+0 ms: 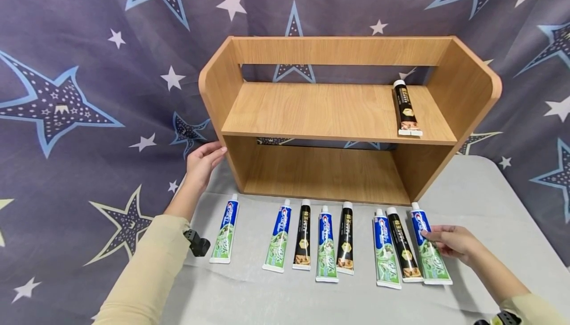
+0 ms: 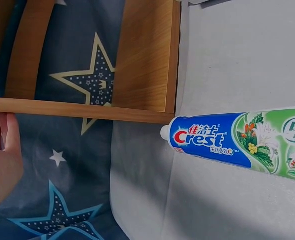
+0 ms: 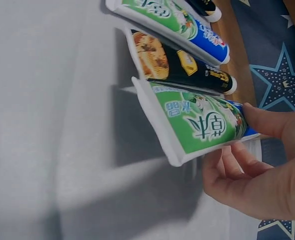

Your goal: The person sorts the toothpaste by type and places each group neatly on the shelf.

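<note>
My right hand (image 1: 454, 242) pinches the rightmost blue-and-green Crest toothpaste tube (image 1: 431, 251) between thumb and fingers. In the right wrist view, that toothpaste tube (image 3: 197, 117) is tilted, with its flat end off the cloth. Just left of it lies a black toothpaste tube (image 1: 404, 246), then another Crest tube (image 1: 386, 251). Against the left side panel of a wooden shelf (image 1: 236, 166) rests my left hand (image 1: 201, 164), its fingers fairly straight and its fingertips at the panel's edge. The leftmost Crest tube (image 2: 222, 137) lies on the cloth near the left wrist.
More Crest tubes (image 1: 278, 236) and black tubes (image 1: 303, 236) lie in a row before the shelf. One black tube (image 1: 406, 107) lies on the upper board, at its right end. Behind hangs a star-patterned curtain (image 1: 111, 92); a grey cloth (image 1: 249, 295) covers the table.
</note>
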### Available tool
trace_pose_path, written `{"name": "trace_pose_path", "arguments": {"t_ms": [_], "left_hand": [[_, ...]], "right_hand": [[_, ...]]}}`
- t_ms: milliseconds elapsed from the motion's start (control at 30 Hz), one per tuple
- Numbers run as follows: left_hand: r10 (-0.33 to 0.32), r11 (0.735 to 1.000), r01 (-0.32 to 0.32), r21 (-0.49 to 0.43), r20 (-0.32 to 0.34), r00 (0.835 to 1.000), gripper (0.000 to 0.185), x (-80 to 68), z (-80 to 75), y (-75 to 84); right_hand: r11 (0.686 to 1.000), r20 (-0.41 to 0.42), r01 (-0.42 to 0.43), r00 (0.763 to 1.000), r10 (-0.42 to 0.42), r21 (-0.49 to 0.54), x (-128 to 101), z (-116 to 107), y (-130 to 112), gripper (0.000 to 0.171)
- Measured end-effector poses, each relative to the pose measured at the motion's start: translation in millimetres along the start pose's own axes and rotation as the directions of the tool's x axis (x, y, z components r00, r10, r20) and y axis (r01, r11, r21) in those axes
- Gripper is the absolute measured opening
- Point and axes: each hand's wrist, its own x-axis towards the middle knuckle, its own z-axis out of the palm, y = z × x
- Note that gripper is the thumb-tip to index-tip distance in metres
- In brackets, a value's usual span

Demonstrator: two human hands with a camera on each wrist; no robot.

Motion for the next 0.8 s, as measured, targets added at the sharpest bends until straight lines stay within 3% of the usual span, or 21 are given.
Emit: {"name": "trace_pose_path", "arguments": {"t_ms": [233,600,800], "left_hand": [[0.005,1.000,-0.005,-0.015,0.003,1.000,0.026,0.3,-0.5,0.0],[0.002,1.000,-0.002,-0.013,-0.003,1.000,0.025,-1.3,-1.2,-0.4],[-0.003,1.000,0.003,-0.007,-0.003,1.000,0.025,-0.9,0.3,0.4]], "right_hand": [[1.000,0.019,0.010,1.000,-0.009,-0.015,0,1,-12,0.017],[0.998,0.044,0.035,0.998,-0.032,-0.059,3,12,-44,0.039],[0.996,0.068,0.056,0.996,-0.051,-0.064,9,21,-57,0.038]]}}
